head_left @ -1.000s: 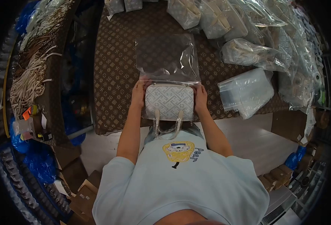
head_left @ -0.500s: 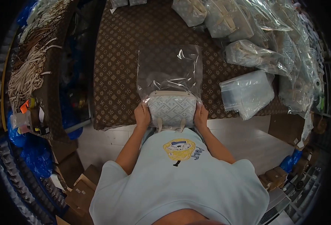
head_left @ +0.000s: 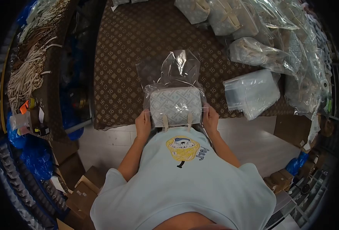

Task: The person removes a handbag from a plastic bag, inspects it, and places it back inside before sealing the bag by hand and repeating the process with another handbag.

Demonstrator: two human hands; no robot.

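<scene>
A pale grey-and-white patterned handbag lies at the table's front edge, against my shirt. Its two cream handle straps hang toward me. Clear plastic bag film surrounds the handbag, and its far part spreads crumpled over the table. My left hand is closed on the plastic at the handbag's left side. On the right side, my right hand pinches the plastic in the same way. Fingertips of both hands are partly hidden.
Flat folded plastic bags lie to the right on the brown patterned tabletop. Behind them are several plastic-wrapped handbags. Bundles of straps cover a rack at left. Cardboard boxes stand on the floor.
The handbag has turned so its patterned face shows more and the light top edge no longer shows. The plastic's far part has buckled upward. Both hands have shifted slightly toward me.
</scene>
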